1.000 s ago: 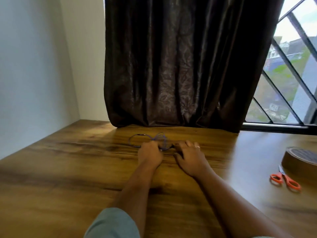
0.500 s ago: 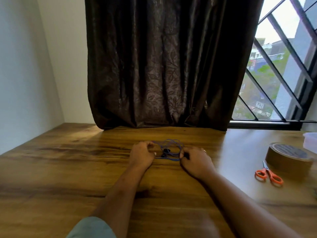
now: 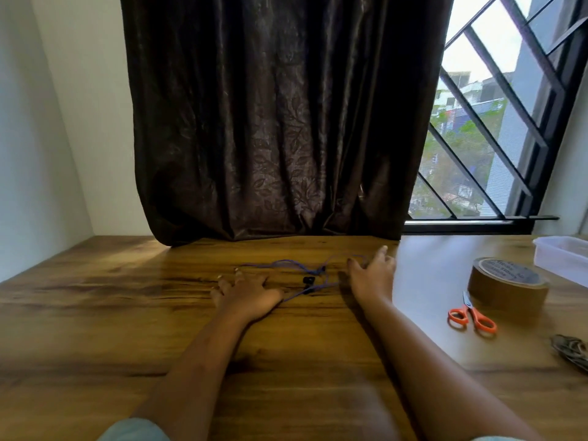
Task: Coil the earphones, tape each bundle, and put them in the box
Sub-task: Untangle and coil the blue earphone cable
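Blue-cabled earphones (image 3: 302, 268) with black earbuds lie spread loosely on the wooden table (image 3: 95, 307) between my hands. My left hand (image 3: 245, 292) lies flat on the table with fingers spread, over the cable's left end. My right hand (image 3: 372, 275) rests with straight fingers on the cable's right loop. A roll of brown tape (image 3: 507, 283) stands at the right. The clear plastic box (image 3: 563, 257) sits at the far right edge. Another bundle of earphones (image 3: 571, 346) lies at the right edge, partly cut off.
Orange-handled scissors (image 3: 472, 315) lie just in front of the tape roll. A dark curtain (image 3: 270, 122) hangs down to the table's back edge, with a barred window (image 3: 496, 122) to its right. White walls close off the left side.
Both hands have gone from gripping the bunched cable to lying flat with fingers spread. They moved apart, and the cable is now spread wider on the table.
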Demonstrator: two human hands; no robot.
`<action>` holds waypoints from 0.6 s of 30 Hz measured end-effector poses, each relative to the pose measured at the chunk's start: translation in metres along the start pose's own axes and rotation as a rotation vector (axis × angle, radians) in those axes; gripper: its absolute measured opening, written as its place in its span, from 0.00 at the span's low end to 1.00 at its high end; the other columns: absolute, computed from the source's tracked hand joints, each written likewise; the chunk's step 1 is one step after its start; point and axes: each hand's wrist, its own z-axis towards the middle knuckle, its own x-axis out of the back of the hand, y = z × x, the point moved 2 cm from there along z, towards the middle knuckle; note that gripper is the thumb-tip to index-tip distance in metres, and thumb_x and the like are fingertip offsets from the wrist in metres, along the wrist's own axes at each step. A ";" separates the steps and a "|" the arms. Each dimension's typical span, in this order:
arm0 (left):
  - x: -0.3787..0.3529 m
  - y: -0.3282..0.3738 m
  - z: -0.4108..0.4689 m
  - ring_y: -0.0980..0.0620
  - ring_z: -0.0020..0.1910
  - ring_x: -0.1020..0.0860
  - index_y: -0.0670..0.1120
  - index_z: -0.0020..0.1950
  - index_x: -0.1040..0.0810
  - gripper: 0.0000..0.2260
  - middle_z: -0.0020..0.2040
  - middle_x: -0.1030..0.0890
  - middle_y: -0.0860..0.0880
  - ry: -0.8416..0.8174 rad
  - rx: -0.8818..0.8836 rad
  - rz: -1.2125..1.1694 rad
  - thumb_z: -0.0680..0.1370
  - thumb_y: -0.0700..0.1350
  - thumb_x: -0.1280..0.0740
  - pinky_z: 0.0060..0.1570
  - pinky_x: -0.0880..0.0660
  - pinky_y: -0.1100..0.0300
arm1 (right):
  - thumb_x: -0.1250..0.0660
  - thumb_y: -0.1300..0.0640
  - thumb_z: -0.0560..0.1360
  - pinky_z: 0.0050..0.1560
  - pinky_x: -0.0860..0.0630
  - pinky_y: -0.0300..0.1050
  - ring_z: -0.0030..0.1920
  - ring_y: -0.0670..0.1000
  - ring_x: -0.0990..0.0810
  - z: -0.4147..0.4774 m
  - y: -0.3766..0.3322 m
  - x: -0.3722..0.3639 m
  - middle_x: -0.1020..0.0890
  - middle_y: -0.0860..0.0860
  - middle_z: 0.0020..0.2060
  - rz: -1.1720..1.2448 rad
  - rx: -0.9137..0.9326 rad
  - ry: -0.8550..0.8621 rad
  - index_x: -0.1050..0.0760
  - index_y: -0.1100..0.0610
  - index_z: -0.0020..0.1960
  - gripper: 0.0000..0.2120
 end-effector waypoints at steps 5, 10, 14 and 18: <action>0.002 -0.005 0.002 0.38 0.75 0.57 0.57 0.76 0.44 0.30 0.78 0.56 0.42 0.042 0.028 -0.030 0.75 0.59 0.42 0.70 0.56 0.38 | 0.37 0.63 0.77 0.66 0.32 0.50 0.69 0.60 0.34 0.009 0.005 0.013 0.40 0.58 0.72 0.060 0.035 0.048 0.50 0.55 0.78 0.34; 0.001 0.003 0.002 0.44 0.76 0.52 0.61 0.74 0.42 0.26 0.78 0.49 0.51 0.007 -0.139 -0.003 0.75 0.51 0.43 0.70 0.53 0.38 | 0.37 0.54 0.77 0.61 0.30 0.50 0.64 0.54 0.29 -0.018 -0.019 -0.013 0.25 0.48 0.58 -0.308 0.513 -0.309 0.29 0.46 0.66 0.18; -0.002 0.002 0.001 0.45 0.75 0.49 0.65 0.73 0.44 0.26 0.77 0.45 0.54 0.003 -0.131 0.023 0.75 0.53 0.44 0.70 0.51 0.40 | 0.40 0.55 0.76 0.62 0.30 0.52 0.65 0.54 0.30 -0.026 -0.018 -0.023 0.27 0.48 0.65 -0.552 0.493 -0.509 0.27 0.41 0.65 0.19; 0.000 -0.002 0.000 0.43 0.73 0.47 0.60 0.74 0.43 0.24 0.77 0.44 0.48 0.065 -0.040 0.096 0.77 0.57 0.48 0.67 0.48 0.44 | 0.41 0.55 0.76 0.58 0.30 0.52 0.62 0.58 0.29 -0.018 -0.015 -0.013 0.22 0.53 0.58 -0.639 0.331 -0.344 0.25 0.49 0.59 0.13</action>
